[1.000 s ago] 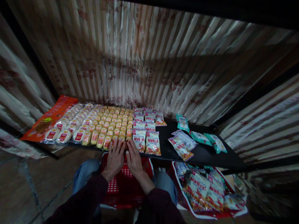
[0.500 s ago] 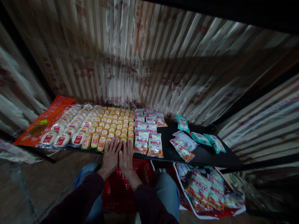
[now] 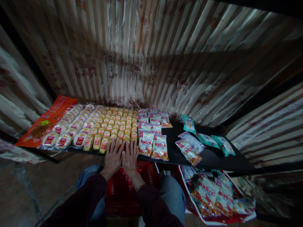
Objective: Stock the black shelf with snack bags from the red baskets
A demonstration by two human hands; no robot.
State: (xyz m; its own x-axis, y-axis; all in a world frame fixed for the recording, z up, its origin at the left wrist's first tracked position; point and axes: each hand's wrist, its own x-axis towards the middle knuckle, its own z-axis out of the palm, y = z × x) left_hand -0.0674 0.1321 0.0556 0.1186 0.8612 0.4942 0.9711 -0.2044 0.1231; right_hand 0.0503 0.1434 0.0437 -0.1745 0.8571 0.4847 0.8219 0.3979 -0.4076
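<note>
head view, snacks on black shelf, striped sheeting behind

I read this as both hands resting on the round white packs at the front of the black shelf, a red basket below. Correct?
Not quite: the head view shows the left hand and right hand on the yellow packs at the shelf's front; the red basket is below.

The flat orange plastic packet at nine o'clock carries a yellow-green spot. Round white wrapped packs bear red labels, small oblong yellow packs red-orange ones. White pillow-shaped packets show red lettering and blue-and-white striped ends. Toward three o'clock, plastic pouches mix teal and white.
</note>
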